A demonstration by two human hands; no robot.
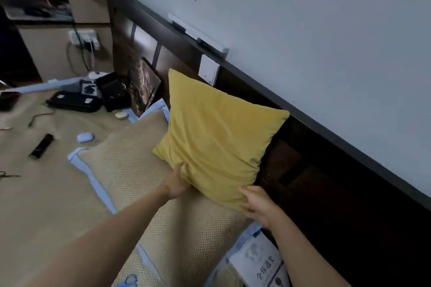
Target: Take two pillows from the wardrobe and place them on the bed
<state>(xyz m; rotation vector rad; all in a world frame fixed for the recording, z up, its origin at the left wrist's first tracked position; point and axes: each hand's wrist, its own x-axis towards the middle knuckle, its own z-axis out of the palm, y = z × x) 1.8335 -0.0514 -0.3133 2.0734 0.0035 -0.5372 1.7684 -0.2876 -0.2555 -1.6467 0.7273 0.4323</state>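
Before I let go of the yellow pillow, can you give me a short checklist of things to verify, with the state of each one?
1. Both hands on the pillow: ok. The left hand grips the lower left edge of the yellow pillow, and the right hand holds the lower right corner.
2. Pillow on the bed: ok. Its bottom edge rests on the woven mat pillow.
3. Back support: ok. It leans against the dark headboard.
4. Pillow upright: not ok. It stands tilted, one corner pointing up.
5. Landing spot free of small items: ok. The earbud case and the black remote lie apart to the left.
6. Second pillow placed: cannot tell.
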